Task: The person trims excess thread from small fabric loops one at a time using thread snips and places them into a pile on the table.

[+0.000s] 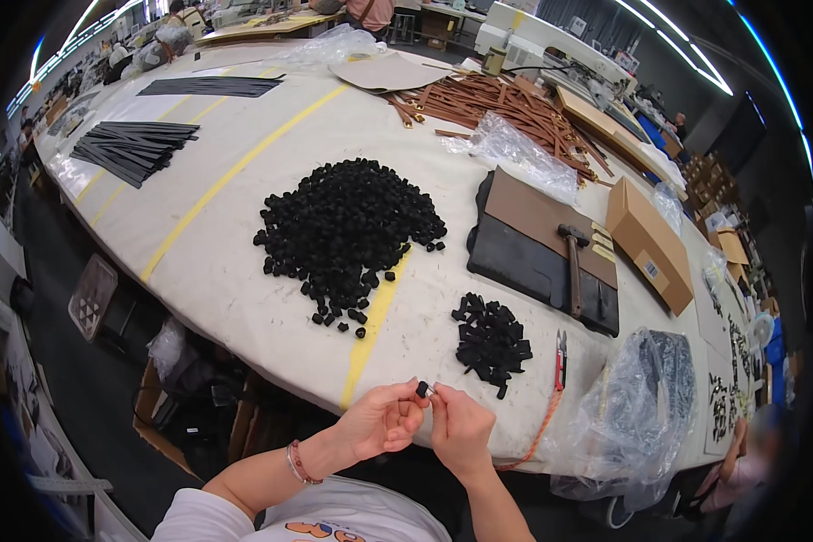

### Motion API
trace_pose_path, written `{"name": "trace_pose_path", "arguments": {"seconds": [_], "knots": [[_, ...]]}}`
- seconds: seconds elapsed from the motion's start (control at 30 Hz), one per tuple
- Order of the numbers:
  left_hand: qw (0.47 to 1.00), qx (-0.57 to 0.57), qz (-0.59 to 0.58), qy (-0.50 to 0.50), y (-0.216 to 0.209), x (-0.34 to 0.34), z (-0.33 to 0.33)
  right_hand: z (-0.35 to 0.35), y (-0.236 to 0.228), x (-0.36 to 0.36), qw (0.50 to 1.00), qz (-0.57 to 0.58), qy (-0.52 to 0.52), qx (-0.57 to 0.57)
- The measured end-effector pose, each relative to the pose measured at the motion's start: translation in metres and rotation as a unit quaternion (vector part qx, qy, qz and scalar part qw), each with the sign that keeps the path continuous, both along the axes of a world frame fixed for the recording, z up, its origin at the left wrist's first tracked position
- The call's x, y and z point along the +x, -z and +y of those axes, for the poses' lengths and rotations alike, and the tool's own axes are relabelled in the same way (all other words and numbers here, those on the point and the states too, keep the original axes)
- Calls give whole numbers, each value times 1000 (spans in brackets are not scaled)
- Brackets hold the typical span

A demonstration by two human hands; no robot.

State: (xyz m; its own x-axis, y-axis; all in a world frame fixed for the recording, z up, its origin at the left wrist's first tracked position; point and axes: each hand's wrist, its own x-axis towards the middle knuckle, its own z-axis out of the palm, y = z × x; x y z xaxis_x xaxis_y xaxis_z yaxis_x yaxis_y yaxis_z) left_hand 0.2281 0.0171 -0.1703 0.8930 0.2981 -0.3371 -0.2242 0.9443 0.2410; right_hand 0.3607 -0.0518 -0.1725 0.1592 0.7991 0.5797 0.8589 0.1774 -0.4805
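Note:
Just past the table's near edge, my left hand (384, 421) pinches a small black piece (422, 389), perhaps a rolled loop, between thumb and forefinger. The other fingers of that hand are loosely curled. Right beside it, my right hand (462, 428) is closed, its thumb and forefinger pressed together close to the piece. Whatever lies in that pinch is too small to make out. Ahead of my hands spreads a big heap of small black rolled pieces (348, 226). A smaller heap of flatter black pieces (491, 341) lies to its right.
Red-handled snips (561, 361) with an orange cord lie at the right. Beyond them are a hammer (574, 271) on a black slab (524, 262), a cardboard box (650, 246) and a clear plastic bag (628, 420). Brown straps (506, 108) and black strips (135, 149) lie farther back.

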Motion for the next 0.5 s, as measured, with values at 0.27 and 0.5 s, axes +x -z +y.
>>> {"name": "trace_pose_path", "arguments": {"seconds": [0.27,0.5], "knots": [[995,-34,13,-92,3,1,-1,-2,2,-8,984,174,3,-41],[972,-11,54,-230,8,-19,39,-19,-15,54,957,47,216,-186]]}}
